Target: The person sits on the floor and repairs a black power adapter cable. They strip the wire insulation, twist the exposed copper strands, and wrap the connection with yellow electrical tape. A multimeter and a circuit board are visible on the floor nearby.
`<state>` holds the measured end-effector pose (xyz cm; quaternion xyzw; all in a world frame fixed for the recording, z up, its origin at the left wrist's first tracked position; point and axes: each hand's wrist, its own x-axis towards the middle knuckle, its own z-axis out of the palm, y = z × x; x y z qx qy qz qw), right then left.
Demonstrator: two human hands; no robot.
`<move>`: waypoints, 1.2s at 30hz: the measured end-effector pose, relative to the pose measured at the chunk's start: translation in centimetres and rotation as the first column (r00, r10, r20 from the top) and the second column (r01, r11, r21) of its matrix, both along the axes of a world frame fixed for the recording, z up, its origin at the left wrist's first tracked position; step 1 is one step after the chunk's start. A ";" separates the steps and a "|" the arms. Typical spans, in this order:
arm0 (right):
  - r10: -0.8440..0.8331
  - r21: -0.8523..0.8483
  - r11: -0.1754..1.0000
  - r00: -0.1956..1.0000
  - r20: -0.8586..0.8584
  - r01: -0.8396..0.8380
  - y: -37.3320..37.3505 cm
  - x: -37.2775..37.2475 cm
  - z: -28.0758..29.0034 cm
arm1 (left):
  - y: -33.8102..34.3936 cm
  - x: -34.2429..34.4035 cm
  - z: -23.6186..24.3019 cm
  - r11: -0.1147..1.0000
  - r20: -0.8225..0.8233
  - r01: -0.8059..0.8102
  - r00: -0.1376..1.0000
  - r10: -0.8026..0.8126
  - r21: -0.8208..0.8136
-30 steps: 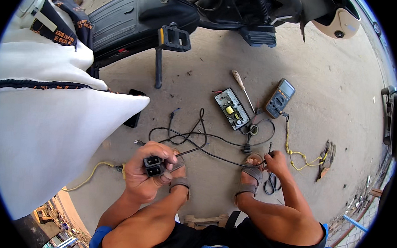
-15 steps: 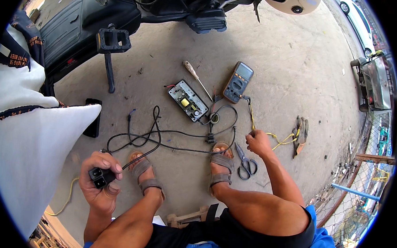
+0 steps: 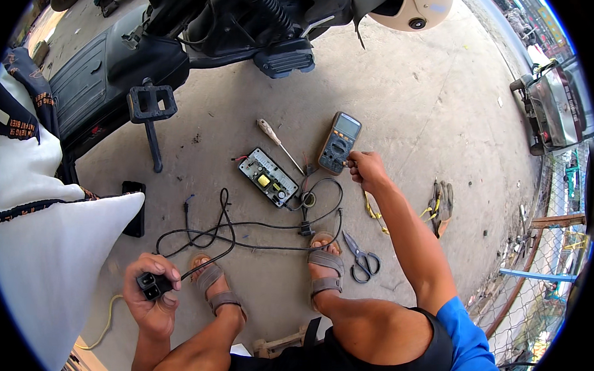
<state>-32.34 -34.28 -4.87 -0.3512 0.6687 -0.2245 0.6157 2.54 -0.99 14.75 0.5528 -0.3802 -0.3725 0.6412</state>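
Raised over my left shin, my left hand [image 3: 148, 288] is closed round a black power connector [image 3: 153, 286], its socket face turned up. A black cable [image 3: 204, 269] runs from it in loops across the floor. My right hand [image 3: 367, 169] reaches to the lower right corner of a grey and orange multimeter [image 3: 340, 142], fingers pinched where the test lead plug joins it; the fingers mostly hide the plug. Left of the meter lies an opened charger [image 3: 268, 177] with its circuit board showing. A screwdriver [image 3: 277, 139] lies between them. Yellow test leads [image 3: 375, 212] trail below my right forearm.
Scissors [image 3: 362, 258] lie by my right sandal. Pliers [image 3: 440, 206] rest farther right. A dark phone [image 3: 134, 208] lies beside a white sack [image 3: 55, 261] on the left. A motorbike with a pedal [image 3: 152, 105] stands across the far left. A wire fence [image 3: 504, 307] borders the right.
My right hand has moved up and left from the yellow leads to the multimeter's lower corner. My left hand still holds the connector. The whole view has shifted slightly.
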 end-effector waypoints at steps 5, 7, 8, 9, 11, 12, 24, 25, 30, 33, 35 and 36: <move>-0.065 0.291 0.954 0.998 -0.008 0.065 -4.3 2.6 -1.9 | -0.5 0.6 -0.1 1.000 -0.005 -0.008 1.000 0.008 -0.004; -0.134 0.394 0.912 0.991 0.015 0.117 -5.4 2.4 -3.5 | -0.8 0.7 -0.1 1.000 -0.023 -0.008 1.000 0.008 0.002; -0.171 0.444 0.885 0.985 0.024 0.142 -5.9 2.0 -4.2 | -1.0 0.8 -0.2 1.000 -0.033 -0.005 0.999 0.005 0.005; -0.199 0.434 0.884 0.980 0.018 0.172 -5.8 2.6 -4.3 | -1.0 1.0 -0.2 1.000 -0.036 -0.011 0.999 0.012 0.008; -0.216 0.454 0.870 0.976 -0.005 0.195 -5.8 3.8 -4.4 | -1.2 1.3 -0.2 1.000 -0.045 -0.022 0.999 0.022 0.012; -0.230 0.463 0.860 0.973 -0.020 0.213 -5.8 3.8 -4.7 | -1.3 1.4 -0.2 1.000 -0.048 -0.016 0.999 0.016 0.014; -0.360 0.339 0.862 0.926 -0.116 0.377 -5.0 5.5 -4.6 | -2.4 2.3 -0.8 1.000 -0.103 0.005 0.995 -0.004 0.009; -0.359 0.325 0.866 0.925 -0.123 0.379 -5.0 5.6 -4.5 | -2.5 2.4 -0.8 1.000 -0.104 0.008 0.995 -0.007 0.011; -0.388 0.303 0.861 0.913 -0.127 0.408 -5.1 5.9 -4.0 | -2.4 2.5 -0.9 1.000 -0.110 0.012 0.994 -0.012 0.007; -0.391 0.279 0.867 0.911 -0.134 0.413 -5.1 5.9 -4.1 | -2.3 2.5 -0.9 1.000 -0.109 0.011 0.994 -0.011 -0.001; -0.389 0.264 0.873 0.912 -0.127 0.409 -5.2 5.8 -4.3 | -2.3 2.5 -0.9 1.000 -0.107 0.008 0.994 -0.008 -0.004; -0.389 0.258 0.876 0.913 -0.121 0.407 -5.2 5.8 -4.3 | -2.3 2.6 -0.9 1.000 -0.106 0.007 0.994 -0.008 -0.005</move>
